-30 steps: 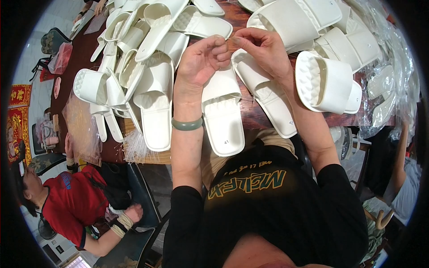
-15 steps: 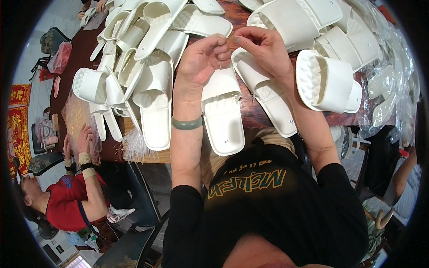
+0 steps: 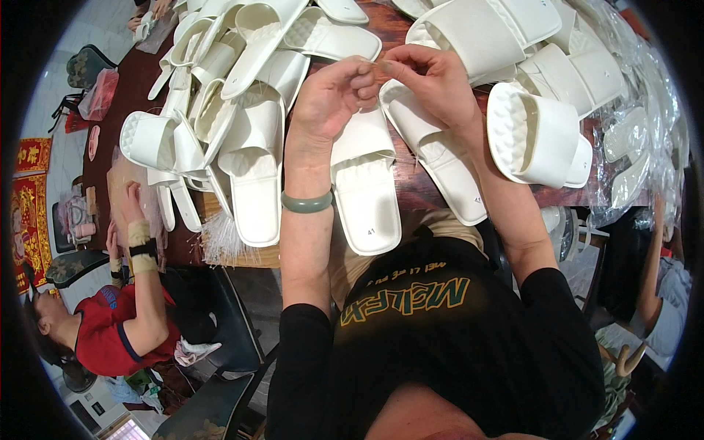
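My left hand (image 3: 331, 99) and my right hand (image 3: 438, 86) meet fingertip to fingertip above the table, both pinched closed. Whatever thin thing lies between the fingertips is too small to make out. Just under my left hand lies a white slipper (image 3: 367, 202), its sole end toward me. Beneath my right hand a second white slipper (image 3: 449, 176) lies at a slant, partly covered by the hand and forearm. Another white slipper (image 3: 249, 176) lies left of my left forearm, and one more (image 3: 554, 136) sits right of my right forearm.
White slippers (image 3: 253, 51) are heaped at the far left, with more (image 3: 484, 37) at the far right beside clear plastic bags (image 3: 653, 147). Clear thin strands (image 3: 231, 246) hang at the near table edge. A co-worker in red (image 3: 121, 326) sits at the left.
My hands stay almost in place, with only a slight shift at the fingertips. At the left the co-worker's arm has moved over the plastic; at the far right another person's arm has shifted.
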Action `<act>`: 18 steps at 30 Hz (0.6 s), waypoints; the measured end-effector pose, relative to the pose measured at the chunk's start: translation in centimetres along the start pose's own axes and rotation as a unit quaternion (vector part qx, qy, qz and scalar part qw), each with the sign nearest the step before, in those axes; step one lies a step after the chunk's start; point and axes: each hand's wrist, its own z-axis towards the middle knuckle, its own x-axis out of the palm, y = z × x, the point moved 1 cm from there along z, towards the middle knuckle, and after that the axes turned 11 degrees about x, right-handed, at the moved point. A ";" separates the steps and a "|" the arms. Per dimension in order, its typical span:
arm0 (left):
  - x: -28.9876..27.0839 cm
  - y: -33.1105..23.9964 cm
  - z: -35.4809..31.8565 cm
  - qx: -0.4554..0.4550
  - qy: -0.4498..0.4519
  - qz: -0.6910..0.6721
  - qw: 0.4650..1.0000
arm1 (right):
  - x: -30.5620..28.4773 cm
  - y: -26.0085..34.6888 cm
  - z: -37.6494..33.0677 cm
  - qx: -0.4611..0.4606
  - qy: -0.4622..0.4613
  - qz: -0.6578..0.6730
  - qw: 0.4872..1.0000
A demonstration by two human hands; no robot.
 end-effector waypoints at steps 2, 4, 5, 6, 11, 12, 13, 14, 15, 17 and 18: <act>0.2 0.2 0.0 -0.003 -0.010 0.018 1.000 | 0.0 0.0 -0.1 0.000 0.013 -0.002 1.000; 0.2 0.1 0.0 -0.004 -0.020 0.037 0.999 | 0.2 0.0 -0.2 0.011 -0.018 -0.017 1.000; 0.0 0.1 0.0 -0.003 -0.026 0.032 0.999 | 0.2 0.1 -0.1 0.011 -0.017 -0.016 1.000; 0.1 0.1 0.0 -0.003 -0.031 0.026 0.999 | 0.1 0.1 -0.1 0.011 -0.015 -0.023 1.000; 0.1 0.1 0.0 -0.005 -0.030 0.042 0.999 | 0.1 -0.1 -0.1 -0.002 -0.013 -0.049 0.999; 0.0 0.0 0.0 -0.002 -0.029 0.036 0.999 | 0.2 0.1 -0.1 0.003 -0.013 -0.029 0.999; 0.0 0.1 0.0 -0.003 -0.030 0.036 0.999 | 0.2 0.1 -0.1 0.009 -0.014 -0.009 1.000; 0.0 0.1 0.0 -0.004 -0.031 0.032 0.999 | 0.2 0.0 -0.1 0.009 -0.014 -0.009 1.000; 0.0 0.2 0.0 -0.005 -0.032 0.027 0.999 | 0.2 -0.1 -0.1 0.006 -0.008 -0.008 1.000; 0.0 0.2 0.0 -0.003 -0.031 0.020 0.999 | 0.1 -0.3 0.0 0.002 -0.001 -0.008 1.000; -0.1 0.1 0.0 0.000 -0.031 0.012 0.999 | 0.0 -0.4 0.0 0.002 -0.016 -0.041 0.999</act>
